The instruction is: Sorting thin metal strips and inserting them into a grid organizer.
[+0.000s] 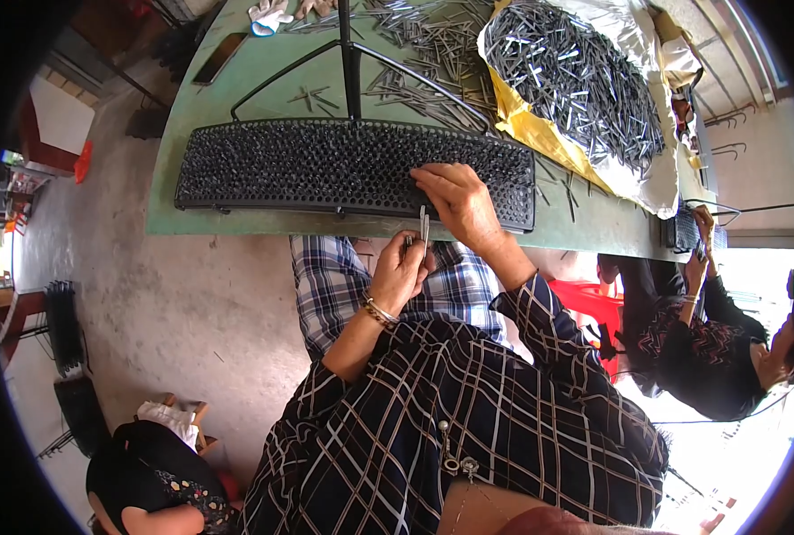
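A long black panel full of small round holes (308,169) lies along the table's near edge, with a black rod frame (352,80) rising from its far side. Over its right part, my right hand (459,201) bends down, fingers pressed together at the holes. Whatever those fingertips pinch is hidden. Just below the panel's near edge, my left hand (403,270) is closed around a few thin grey strips (424,223) that stick up past its thumb. Most holes to the left of my right hand look filled with dark shiny ends; some near the hand look bare.
On the green table (178,169) lie loose strips (432,45), a phone (221,59) and white gloves (270,16). An open yellow-and-white sack (539,125) heaped with strips stands at right. A co-worker (709,348) works at far right; another person (156,481) is at lower left.
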### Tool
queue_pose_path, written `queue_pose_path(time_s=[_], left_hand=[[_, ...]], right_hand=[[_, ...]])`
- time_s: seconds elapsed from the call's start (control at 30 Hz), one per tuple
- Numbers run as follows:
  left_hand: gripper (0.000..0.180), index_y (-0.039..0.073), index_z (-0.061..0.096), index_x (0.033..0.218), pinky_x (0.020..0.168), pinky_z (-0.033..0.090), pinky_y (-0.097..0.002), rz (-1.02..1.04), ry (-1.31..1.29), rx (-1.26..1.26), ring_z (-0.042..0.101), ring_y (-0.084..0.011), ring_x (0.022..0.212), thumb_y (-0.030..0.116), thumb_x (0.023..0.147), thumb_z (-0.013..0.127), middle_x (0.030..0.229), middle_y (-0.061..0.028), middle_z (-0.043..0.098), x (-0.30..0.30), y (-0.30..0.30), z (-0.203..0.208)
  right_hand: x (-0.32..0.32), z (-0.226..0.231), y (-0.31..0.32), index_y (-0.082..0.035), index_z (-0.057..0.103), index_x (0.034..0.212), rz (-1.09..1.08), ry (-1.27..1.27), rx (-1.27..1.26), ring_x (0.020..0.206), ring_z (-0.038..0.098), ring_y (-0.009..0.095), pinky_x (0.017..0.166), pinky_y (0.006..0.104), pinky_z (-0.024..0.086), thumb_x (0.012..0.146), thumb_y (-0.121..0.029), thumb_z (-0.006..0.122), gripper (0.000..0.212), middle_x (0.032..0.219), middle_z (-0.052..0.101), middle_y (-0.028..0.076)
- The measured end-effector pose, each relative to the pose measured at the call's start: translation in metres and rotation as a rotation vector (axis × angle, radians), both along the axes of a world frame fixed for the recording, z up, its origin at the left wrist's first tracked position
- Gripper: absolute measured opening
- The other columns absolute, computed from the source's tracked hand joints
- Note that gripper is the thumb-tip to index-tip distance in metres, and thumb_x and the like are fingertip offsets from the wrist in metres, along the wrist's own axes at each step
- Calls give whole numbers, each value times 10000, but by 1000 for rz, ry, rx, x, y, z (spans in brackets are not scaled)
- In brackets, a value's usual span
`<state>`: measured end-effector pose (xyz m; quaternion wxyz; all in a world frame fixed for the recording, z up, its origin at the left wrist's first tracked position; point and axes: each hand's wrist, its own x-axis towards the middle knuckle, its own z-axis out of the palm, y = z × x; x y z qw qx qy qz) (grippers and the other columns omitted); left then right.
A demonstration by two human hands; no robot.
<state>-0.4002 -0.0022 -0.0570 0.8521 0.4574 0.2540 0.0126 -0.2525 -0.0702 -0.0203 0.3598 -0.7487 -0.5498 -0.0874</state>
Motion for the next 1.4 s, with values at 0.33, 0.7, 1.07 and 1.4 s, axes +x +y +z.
queue_pose_path(time_s=[0.33,0.7,1.07,1.4], left_hand=[[146,40,483,1005,329,268,-178,76,-62,-39,393,-22,432,178,961,462,675,-34,573,0,1,-2],[161,52,503,1027,342,266,-175,26,-132,111,389,-19,439,193,963,458,745,-54,609,1,2,-2],[277,-14,538,1111,532,400,-222,-185,-61,-377,478,-72,655,81,873,434,947,-105,613,-3,10,-9],[275,15,522,1139,756,548,-357,-191,-62,-499,602,-180,871,127,906,429,974,-98,611,-4,11,-7]], right_hand=[[-3,9,-3,-13,641,1037,-5,-71,24,837,615,244,742,337,484,788,-49,650,252,959,642,104],[-11,22,-27,40,668,964,-78,921,-212,750,609,84,659,228,493,821,-129,695,223,839,684,83],[19,18,-16,-7,683,944,-66,382,66,764,654,233,681,301,508,788,-116,694,191,888,681,126],[22,6,-18,-22,689,966,84,257,32,782,644,177,713,272,501,788,-76,691,186,906,690,95]])
